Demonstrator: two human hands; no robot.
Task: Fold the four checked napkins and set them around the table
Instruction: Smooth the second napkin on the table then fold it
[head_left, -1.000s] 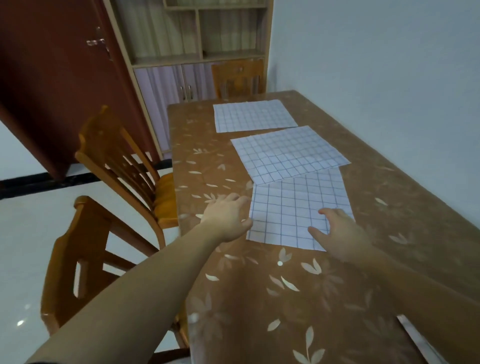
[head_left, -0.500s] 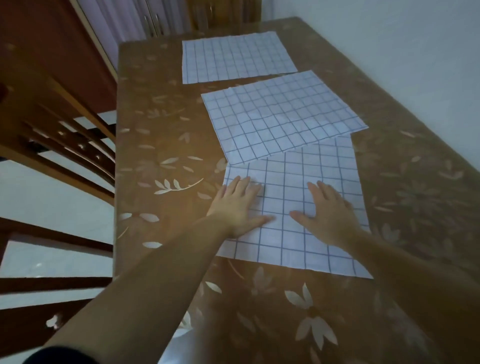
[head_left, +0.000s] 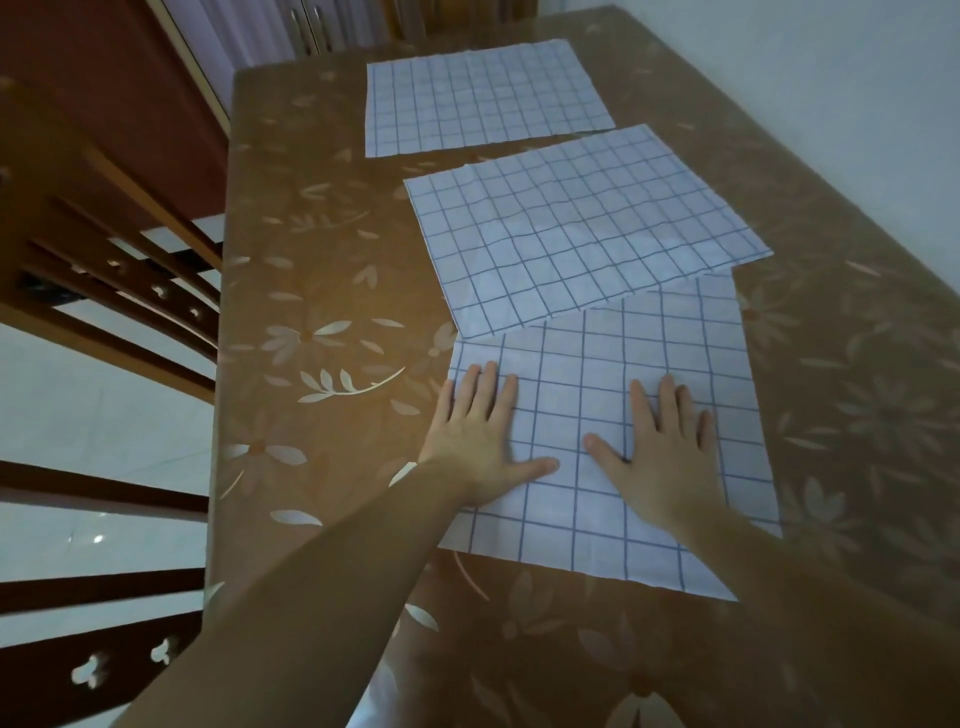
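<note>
Both hands are laid flat on the near napkin (head_left: 613, 415), low in the middle of the frame. The left hand (head_left: 480, 436) is pressed on the napkin's left edge, with the fingers straight and close together and the thumb stuck out. The right hand (head_left: 662, 441) is pressed near the napkin's middle, with the fingers straight and a little apart. Nothing is gripped.

The step looks like smoothing before the first fold. It would be done well if the cloth is wiped flat from the middle out, then one edge is lifted and laid right on the other edge, with the blue lines matched up.

The middle napkin (head_left: 576, 234) is laid crooked, and its low edge is lapped over the near one, so it could be dragged along. The far napkin (head_left: 483, 101) is seen flat at the top of the frame, apart from the others. Only three napkins are seen on the table (head_left: 322, 270).

No bowls, boxes or other containers are seen. A chair (head_left: 104, 291) is seen at the left.
</note>
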